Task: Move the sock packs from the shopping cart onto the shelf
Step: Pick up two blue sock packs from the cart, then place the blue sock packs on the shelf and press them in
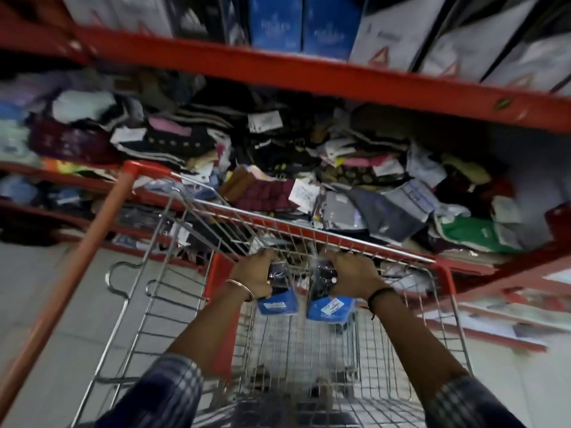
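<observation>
Nearest the camera, two forearms in rolled checked sleeves reach forward over the wire shopping cart [148, 304], whose orange handle bar [71, 279] runs up the left side. The left hand [255, 274], with a thin bangle at the wrist, is wrapped around a sock pack [276, 293]: dark socks in clear film with a blue card at the near end. Just beside it on the right, the right hand [352, 279], with a dark band at the wrist, grips a second sock pack [329, 299] of the same kind, its blue card bearing a white label. Both packs hang above the far end of the cart basket, close to its far rim and apart from each other. Beyond the rim lies the red shelf [482, 267], heaped with a jumble of mixed packed clothing and loose tags. Farther up, an upper red shelf [309, 72] carries upright blue boxes [304, 23] and white boxes [392, 32].
</observation>
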### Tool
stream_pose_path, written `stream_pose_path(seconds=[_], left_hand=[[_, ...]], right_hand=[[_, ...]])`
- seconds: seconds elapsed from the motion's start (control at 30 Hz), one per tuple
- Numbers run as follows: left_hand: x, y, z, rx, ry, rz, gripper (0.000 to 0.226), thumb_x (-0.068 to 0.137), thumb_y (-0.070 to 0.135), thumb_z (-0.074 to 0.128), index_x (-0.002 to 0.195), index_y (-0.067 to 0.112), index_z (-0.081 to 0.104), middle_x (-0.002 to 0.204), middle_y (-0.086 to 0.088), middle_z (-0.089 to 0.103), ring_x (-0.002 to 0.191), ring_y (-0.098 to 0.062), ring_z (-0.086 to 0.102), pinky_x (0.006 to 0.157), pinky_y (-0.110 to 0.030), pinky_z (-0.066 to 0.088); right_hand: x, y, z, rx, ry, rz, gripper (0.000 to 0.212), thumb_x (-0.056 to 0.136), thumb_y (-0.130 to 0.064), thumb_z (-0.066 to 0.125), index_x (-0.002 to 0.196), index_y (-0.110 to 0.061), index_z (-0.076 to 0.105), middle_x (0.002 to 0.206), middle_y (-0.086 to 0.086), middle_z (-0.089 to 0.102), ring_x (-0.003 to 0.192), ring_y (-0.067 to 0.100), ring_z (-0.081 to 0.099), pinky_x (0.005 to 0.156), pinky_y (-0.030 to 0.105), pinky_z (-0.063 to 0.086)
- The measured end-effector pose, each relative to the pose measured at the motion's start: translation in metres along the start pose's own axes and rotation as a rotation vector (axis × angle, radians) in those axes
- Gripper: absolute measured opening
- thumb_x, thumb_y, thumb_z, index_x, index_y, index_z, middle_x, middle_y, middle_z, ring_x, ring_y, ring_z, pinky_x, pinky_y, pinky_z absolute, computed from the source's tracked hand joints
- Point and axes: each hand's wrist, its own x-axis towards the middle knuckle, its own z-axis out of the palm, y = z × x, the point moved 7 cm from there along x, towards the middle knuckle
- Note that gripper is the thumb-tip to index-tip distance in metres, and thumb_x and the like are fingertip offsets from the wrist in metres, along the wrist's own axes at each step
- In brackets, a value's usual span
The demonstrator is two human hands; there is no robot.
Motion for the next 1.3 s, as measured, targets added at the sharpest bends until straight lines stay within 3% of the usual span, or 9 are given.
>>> stream_pose_path(seconds=[0.1,0.27,0.4,0.67,0.77,0.9,1.1,1.3], left_hand=[[-0.015,0.019,-0.053,0.042,0.119,0.055,0.065,0.063,0.013,0.073,0.121,0.01,0.044,0.114,-0.012,0.06,0.099,-0.034,0.06,0.075,-0.034,0.048],[-0.037,0.041,-0.134,0.105,0.219,0.095,0.058,0.059,0.016,0.077,0.105,0.012,0.043,0.103,-0.009,0.059,0.089,-0.031,0.06,0.062,-0.031,0.041],[-0.053,0.052,-0.193,0.1,0.297,0.129,0.063,0.055,0.019,0.082,0.102,0.015,0.04,0.098,-0.008,0.056,0.086,-0.03,0.059,0.066,-0.037,0.05],[-0.082,0.078,-0.305,0.17,0.496,0.219,0.067,0.055,0.024,0.086,0.105,0.015,0.043,0.103,-0.002,0.057,0.092,-0.024,0.057,0.07,-0.032,0.044],[-0.088,0.089,-0.345,0.175,0.571,0.254,0.068,0.057,0.02,0.086,0.11,0.013,0.044,0.101,0.0,0.052,0.087,-0.018,0.05,0.069,-0.029,0.039],[-0.082,0.105,-0.39,0.166,0.7,0.334,0.069,0.057,0.018,0.086,0.114,0.007,0.048,0.107,-0.004,0.045,0.095,-0.018,0.047,0.077,-0.028,0.041],[-0.063,0.125,-0.441,0.188,0.896,0.443,0.07,0.061,0.015,0.082,0.121,0.005,0.047,0.115,-0.011,0.046,0.102,-0.029,0.051,0.085,-0.042,0.048],[-0.024,0.129,-0.459,0.324,0.867,0.395,0.071,0.065,0.019,0.079,0.127,0.008,0.046,0.119,-0.012,0.048,0.11,-0.031,0.051,0.091,-0.043,0.046]], right_hand=[[-0.018,-0.006,-0.053,-0.009,0.045,0.004,0.072,0.059,-0.04,0.079,0.122,-0.027,0.049,0.112,0.001,0.067,0.103,0.025,0.063,0.082,0.033,0.051],[-0.04,-0.019,-0.137,-0.045,0.126,0.002,0.083,0.055,-0.048,0.081,0.127,-0.027,0.046,0.112,0.001,0.066,0.103,0.025,0.061,0.078,0.034,0.05],[-0.052,-0.035,-0.197,-0.056,0.193,-0.021,0.088,0.051,-0.051,0.082,0.128,-0.027,0.047,0.118,0.004,0.064,0.107,0.027,0.059,0.081,0.034,0.049],[-0.081,-0.069,-0.303,-0.122,0.388,-0.049,0.082,0.052,-0.051,0.083,0.123,-0.026,0.049,0.113,0.003,0.064,0.102,0.026,0.057,0.074,0.033,0.044],[-0.088,-0.077,-0.338,-0.152,0.485,-0.044,0.088,0.055,-0.051,0.083,0.13,-0.023,0.046,0.119,0.005,0.063,0.108,0.027,0.056,0.08,0.036,0.045],[-0.092,-0.08,-0.37,-0.207,0.572,-0.007,0.091,0.059,-0.053,0.08,0.135,-0.023,0.039,0.122,0.004,0.061,0.108,0.028,0.057,0.08,0.037,0.047],[-0.087,-0.082,-0.398,-0.239,0.655,0.056,0.1,0.059,-0.054,0.08,0.142,-0.021,0.033,0.133,0.004,0.055,0.119,0.028,0.053,0.089,0.04,0.046],[-0.075,-0.089,-0.422,-0.244,0.672,0.073,0.103,0.058,-0.055,0.08,0.142,-0.022,0.032,0.134,0.007,0.054,0.119,0.03,0.052,0.087,0.04,0.047]])
